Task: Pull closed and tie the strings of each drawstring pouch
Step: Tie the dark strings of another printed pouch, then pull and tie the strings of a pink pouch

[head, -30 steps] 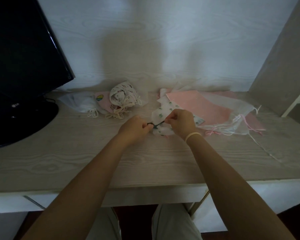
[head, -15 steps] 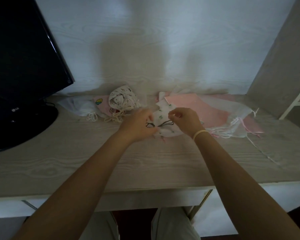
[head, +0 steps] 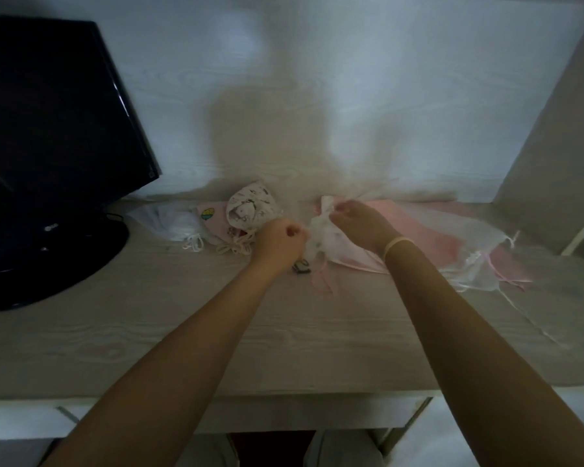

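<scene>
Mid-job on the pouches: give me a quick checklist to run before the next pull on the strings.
1. Right hand grips the sheer white pouch: ok.
2. Left hand has a string: cannot tell, fist curled, blurred.
3. Pouch mouth drawn closed: cannot tell, blurred.
4. Pink strings free on the desk: ok.
5. Small dark object below the left hand out of the way: not ok.
6. Printed pouch apart from the working pouch: ok.

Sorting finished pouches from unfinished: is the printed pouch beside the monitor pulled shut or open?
Shut. The printed pouch sits bunched into a rounded bundle, its cream strings lying gathered in front on the desk.
</scene>
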Motion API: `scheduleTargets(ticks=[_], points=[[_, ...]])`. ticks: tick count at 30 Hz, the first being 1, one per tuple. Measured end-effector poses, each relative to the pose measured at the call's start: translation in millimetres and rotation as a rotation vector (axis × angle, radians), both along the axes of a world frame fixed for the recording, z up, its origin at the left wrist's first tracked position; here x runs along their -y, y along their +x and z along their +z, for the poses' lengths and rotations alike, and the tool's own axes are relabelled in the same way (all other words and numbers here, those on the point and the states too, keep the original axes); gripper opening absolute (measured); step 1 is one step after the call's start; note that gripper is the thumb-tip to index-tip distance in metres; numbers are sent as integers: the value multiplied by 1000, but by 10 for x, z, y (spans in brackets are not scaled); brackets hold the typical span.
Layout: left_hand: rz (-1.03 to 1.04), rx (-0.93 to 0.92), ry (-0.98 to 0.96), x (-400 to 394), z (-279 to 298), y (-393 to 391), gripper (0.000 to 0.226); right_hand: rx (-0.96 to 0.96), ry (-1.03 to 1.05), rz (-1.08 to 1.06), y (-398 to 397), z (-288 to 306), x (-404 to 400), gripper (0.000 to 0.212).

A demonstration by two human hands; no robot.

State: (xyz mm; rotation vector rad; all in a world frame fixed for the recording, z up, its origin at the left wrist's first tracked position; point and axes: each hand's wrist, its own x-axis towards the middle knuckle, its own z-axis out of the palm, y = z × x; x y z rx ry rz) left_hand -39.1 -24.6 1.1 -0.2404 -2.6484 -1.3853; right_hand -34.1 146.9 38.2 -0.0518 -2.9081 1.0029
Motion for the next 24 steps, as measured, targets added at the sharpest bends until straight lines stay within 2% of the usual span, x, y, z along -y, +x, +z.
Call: scheduleTargets(ticks=[2,5,7,9,12,14,17,20,22,24], points=[[203,175,474,204,42,-98,9,-213,-145,169,-24,89,252,59],[357,360,1161,615,99,-208,12,-271,-188,284,-78,89,582,68],[352,376,1376,825,81,-219,17,-237,-123,298,-127,-41,711,63],[337,386,1445,973,39,-224,17,-164,-78,285,-175,-208,817,56],[292,419,1408,1067,0,-261,15,-66,1,281,-239,-398,894,46],[313,463,1282,1041,-10,-257,12,-35,30,280,-250,-432,877,38],[420,478,1007,950,-52,-240,30,-95,126,115,-306,-479,746,32],[375,419,634,790,-18,-202,29,-114,385,-203,-330,-483,508,35],[247,372,426,642,37,-141,22,18,590,-320,-272,-457,324,41],[109,310,246,470,36,-87,17,171,679,-358,-193,-454,146,48]])
